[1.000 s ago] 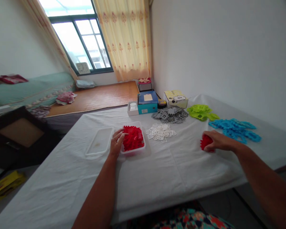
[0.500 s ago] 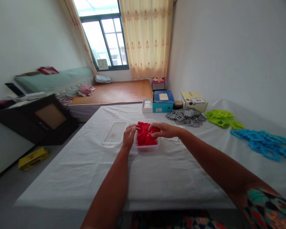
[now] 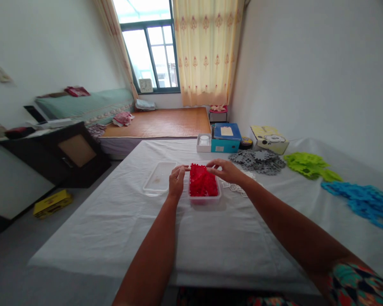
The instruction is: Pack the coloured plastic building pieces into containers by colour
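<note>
A clear plastic box (image 3: 205, 199) stands on the white-covered table, filled with red interlocking plastic pieces (image 3: 203, 182). My left hand (image 3: 176, 180) grips the box's left side, its fingertips at the rim. At the far right corner of the box is my right hand (image 3: 226, 171), with thumb and fingers bent and apart, touching the edge of the red pieces. Its fingertips are small, and no separate piece shows between them. White openwork pieces (image 3: 234, 187) lie right of the box, partly behind my right wrist. The clear box lid (image 3: 159, 178) lies to the left.
Grey pieces (image 3: 258, 161), green pieces (image 3: 309, 165) and blue pieces (image 3: 364, 199) lie in piles along the right. At the back of the table stand a small white box (image 3: 204, 146), a blue box (image 3: 226, 138) and a yellow carton (image 3: 270, 139).
My right hand has drawn back from the middle of the red pieces to the box's far right corner. The left hand stays at the box's left side. The view has shifted slightly left.
</note>
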Tool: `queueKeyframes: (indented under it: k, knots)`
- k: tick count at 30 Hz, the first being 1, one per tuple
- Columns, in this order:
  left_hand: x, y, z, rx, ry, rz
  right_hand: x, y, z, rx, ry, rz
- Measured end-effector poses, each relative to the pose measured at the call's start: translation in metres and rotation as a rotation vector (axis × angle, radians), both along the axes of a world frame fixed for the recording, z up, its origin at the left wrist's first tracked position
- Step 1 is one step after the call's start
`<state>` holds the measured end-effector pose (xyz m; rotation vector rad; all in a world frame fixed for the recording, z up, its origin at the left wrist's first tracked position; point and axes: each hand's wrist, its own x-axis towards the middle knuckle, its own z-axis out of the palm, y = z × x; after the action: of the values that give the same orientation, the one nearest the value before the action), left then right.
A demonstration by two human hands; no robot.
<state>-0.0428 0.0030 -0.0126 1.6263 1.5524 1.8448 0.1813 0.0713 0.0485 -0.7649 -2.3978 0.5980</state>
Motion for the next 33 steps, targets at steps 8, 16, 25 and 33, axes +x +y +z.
queueKeyframes:
  k: [8, 16, 25, 33]
  knots:
    - [0.001, 0.001, -0.001, -0.003, 0.042, 0.027, 0.007, -0.027, 0.0, -0.02, -0.196, 0.105]
    - [-0.038, -0.009, 0.017, -0.54, 0.469, 0.312, 0.009, -0.027, -0.004, 0.109, -0.098, 0.046]
    - [-0.032, -0.046, 0.031, -1.015, 1.033, 0.431, 0.034, -0.043, -0.002, 0.08, 0.134, 0.033]
    - [-0.069, -0.055, 0.069, -0.741, 0.829, 0.625, 0.05, -0.048, -0.017, 0.043, 0.206, -0.034]
